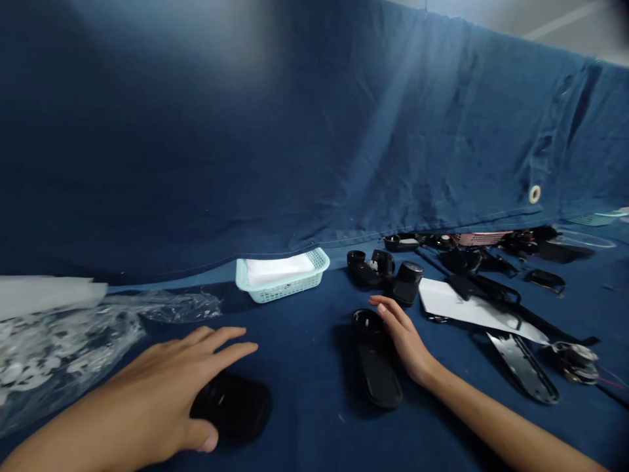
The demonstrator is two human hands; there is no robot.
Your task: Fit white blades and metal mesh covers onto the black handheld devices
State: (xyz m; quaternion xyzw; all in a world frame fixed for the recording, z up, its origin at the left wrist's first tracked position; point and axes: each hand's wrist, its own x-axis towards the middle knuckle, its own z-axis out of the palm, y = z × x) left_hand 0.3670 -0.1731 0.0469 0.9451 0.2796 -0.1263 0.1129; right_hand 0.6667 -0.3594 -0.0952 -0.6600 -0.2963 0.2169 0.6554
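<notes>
Head view, our bench: left hand [167, 387] spread flat, pinning a black shell [232, 405]; right hand [403, 335] open, steadying a long black housing [376, 360].

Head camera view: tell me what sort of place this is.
Probably an assembly workbench for small electronics. Loose black plastic parts lie scattered on the blue cloth table, a small basket holds white pads, and each hand rests on a black casing: left hand, right hand.
</notes>
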